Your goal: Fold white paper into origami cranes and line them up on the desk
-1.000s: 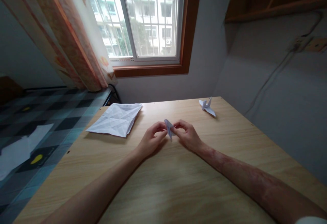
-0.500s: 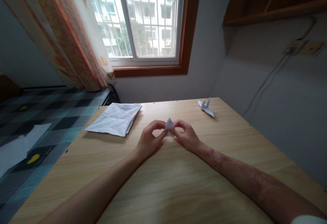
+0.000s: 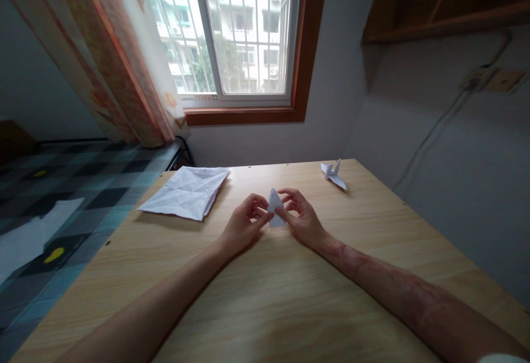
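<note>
Folded paper point(image 3: 274, 201), small, white, pointed on top.

From here tbl point(image 3: 256, 296) looks smooth wood, semi-gloss far side. Mid folded piece point(image 3: 274, 201): matt paper. Far-L sheet point(image 3: 186, 193): creased matt paper.

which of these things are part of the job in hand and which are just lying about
In the job:
- small folded white paper, between the left hand and right hand

Apparently just lying about, untouched:
- larger creased paper, table's far left
- folded paper bird, far right
- white paper on the checked cloth
</note>
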Demonstrator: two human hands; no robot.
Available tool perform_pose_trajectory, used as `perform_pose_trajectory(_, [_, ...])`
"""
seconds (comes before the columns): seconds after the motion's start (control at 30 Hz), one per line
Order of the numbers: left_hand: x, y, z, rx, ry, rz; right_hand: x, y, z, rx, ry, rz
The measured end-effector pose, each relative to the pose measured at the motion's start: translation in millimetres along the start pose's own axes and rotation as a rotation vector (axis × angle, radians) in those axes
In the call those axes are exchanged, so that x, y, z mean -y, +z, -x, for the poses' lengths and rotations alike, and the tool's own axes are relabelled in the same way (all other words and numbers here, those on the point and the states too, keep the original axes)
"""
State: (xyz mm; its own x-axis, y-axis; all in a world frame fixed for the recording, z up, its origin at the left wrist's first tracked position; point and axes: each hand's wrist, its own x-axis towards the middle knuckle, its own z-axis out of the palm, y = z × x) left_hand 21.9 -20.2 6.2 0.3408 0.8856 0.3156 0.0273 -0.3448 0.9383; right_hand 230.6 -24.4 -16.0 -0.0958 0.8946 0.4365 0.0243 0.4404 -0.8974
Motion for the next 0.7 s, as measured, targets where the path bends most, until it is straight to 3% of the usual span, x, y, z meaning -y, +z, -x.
perform_pose_trajectory(0.33, [-4.5, -1.9, -1.7, -0.023, 0.057, 0.027, 2.6, -2.0, -2.6, 0.050, -0.134, 0.107])
perform_pose_trajectory(0.53, [-8.0, -5.6, -2.6, 0.015, 0.018, 0.015, 1.4, -1.8, -3.0, 0.024, -0.122, 0.071])
perform_pose_trajectory(0.7, [-9.8, -5.4, -3.2, 0.002, 0.021, 0.024, 6.4, -1.7, -1.6, 0.119, -0.097, 0.054])
